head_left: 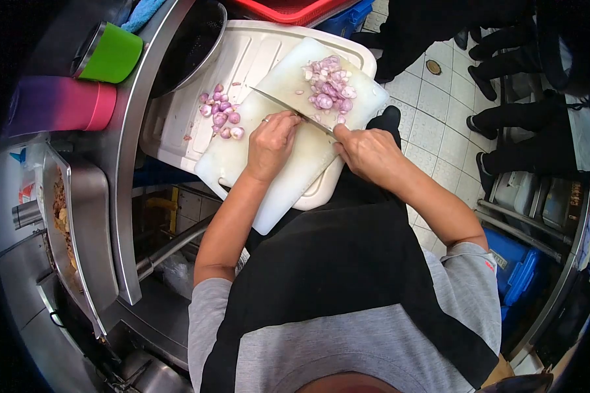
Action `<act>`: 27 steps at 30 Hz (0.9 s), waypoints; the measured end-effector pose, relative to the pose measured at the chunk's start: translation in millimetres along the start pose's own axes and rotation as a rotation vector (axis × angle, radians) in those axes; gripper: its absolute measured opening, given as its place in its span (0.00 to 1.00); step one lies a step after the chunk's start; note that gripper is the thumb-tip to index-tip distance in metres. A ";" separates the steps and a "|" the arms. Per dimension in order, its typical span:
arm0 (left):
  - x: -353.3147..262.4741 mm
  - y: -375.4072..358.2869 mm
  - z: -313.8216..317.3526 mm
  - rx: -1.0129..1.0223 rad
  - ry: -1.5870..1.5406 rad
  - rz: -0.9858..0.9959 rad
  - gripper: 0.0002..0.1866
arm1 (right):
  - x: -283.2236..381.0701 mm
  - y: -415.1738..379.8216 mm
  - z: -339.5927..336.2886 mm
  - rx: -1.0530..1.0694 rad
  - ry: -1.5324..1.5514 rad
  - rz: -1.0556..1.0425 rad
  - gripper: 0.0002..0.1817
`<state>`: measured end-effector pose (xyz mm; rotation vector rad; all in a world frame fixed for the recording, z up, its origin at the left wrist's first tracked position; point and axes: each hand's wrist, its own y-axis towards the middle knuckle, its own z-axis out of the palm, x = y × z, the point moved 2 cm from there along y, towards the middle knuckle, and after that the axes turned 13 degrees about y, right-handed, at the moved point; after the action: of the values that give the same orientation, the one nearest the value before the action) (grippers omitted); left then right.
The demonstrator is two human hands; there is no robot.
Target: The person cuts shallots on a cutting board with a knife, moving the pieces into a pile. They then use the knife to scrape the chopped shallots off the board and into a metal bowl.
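My right hand [368,154] is closed around the handle of a kitchen knife [283,105], whose blade points to the upper left across a white cutting board [242,173]. Beside the blade, my left hand [272,145] has its fingers curled down onto the board; whatever they pinch is hidden. Sliced shallots [331,84] lie in a heap on the far side of the knife. To the left of the board sits a small group of whole peeled shallots [220,112], some at its edge. The board rests at a slant on a cream plastic lid [170,141].
A metal bowl [221,29] and a steel counter edge [126,131] border the left side. Green [118,54] and purple-pink [78,105] cups stand there, near a steel food pan [88,229]. A red basket [288,12] is at the top. People in dark trousers [432,19] stand on the tiled floor.
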<state>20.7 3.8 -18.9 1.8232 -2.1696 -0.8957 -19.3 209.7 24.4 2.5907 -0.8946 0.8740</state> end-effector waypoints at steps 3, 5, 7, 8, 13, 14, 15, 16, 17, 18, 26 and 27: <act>-0.3 -0.7 -0.1 -0.002 0.004 0.000 0.09 | -4.1 9.6 2.0 0.031 0.000 0.081 0.11; -0.1 -0.4 -0.3 0.009 0.018 0.002 0.09 | -0.9 4.1 -8.6 -0.007 -0.002 -0.017 0.11; -0.4 -0.9 0.1 0.023 0.030 -0.004 0.09 | 9.4 -5.7 -24.9 0.023 -0.005 -0.001 0.10; -0.8 -0.3 -0.4 0.016 0.028 0.004 0.09 | 12.2 -8.4 -28.7 0.050 -0.009 0.013 0.10; 1.3 -1.3 3.5 0.003 0.030 0.008 0.09 | 0.3 -3.4 -10.6 0.055 0.015 0.051 0.10; 1.1 -0.9 3.7 0.002 0.025 0.013 0.09 | -3.9 0.7 -3.4 0.038 0.028 0.050 0.11; 0.7 -0.2 3.4 0.001 0.021 0.017 0.09 | -6.3 5.1 -1.8 0.036 0.030 0.048 0.11; 0.2 0.4 2.8 -0.001 0.025 0.017 0.09 | -8.8 9.6 -1.0 0.033 0.050 0.048 0.11; -0.7 0.6 1.8 0.000 0.033 0.022 0.09 | -9.7 11.0 -0.5 0.029 0.072 0.051 0.12; -1.5 1.2 1.6 0.001 0.038 0.029 0.09 | -9.4 10.0 -3.0 0.026 0.072 0.053 0.12; -1.4 2.0 2.0 -0.002 0.033 0.034 0.08 | 3.1 -5.4 -42.7 0.182 0.074 0.161 0.12; -1.5 2.1 1.7 -0.003 0.029 0.038 0.08 | 1.2 -5.8 -43.0 0.181 0.073 0.161 0.12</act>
<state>18.4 5.9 -18.7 1.7757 -2.1764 -0.8591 -34.4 231.8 58.5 2.6445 -1.0594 1.1350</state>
